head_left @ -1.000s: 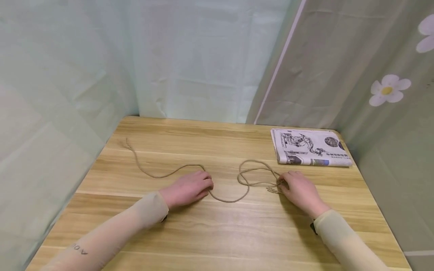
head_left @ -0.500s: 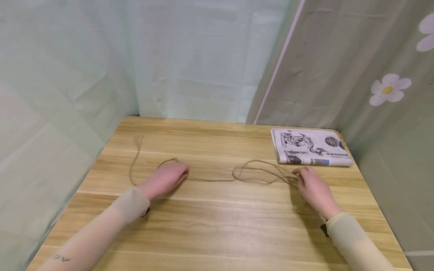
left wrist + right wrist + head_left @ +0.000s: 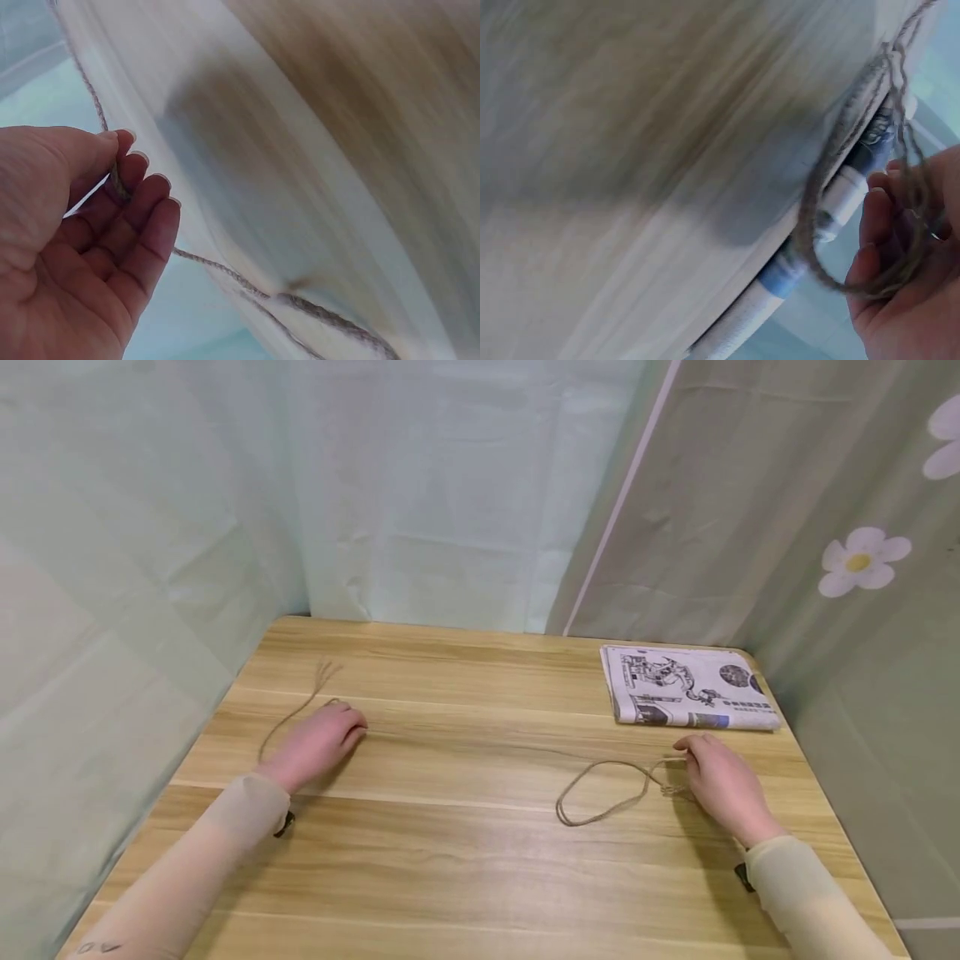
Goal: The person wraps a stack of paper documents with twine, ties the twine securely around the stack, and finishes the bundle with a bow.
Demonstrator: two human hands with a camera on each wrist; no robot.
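Twine (image 3: pixel 600 789) runs between both hands across the table (image 3: pixel 480 860). Left hand (image 3: pixel 318 745) has its fingers curled round the strand, whose frayed end trails just beyond the knuckles. Right hand (image 3: pixel 720 785) pinches the other end, a loose loop lying just to its inner side. Folded newspaper (image 3: pixel 686 687) sits near, beyond the right hand.

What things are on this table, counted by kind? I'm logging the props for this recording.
Twine: 1, a brown length stretched between the left hand and the right hand, with a loop near the right hand.
Folded newspaper: 1, at the far right corner of the wooden table.
Total: 2 things on the table.
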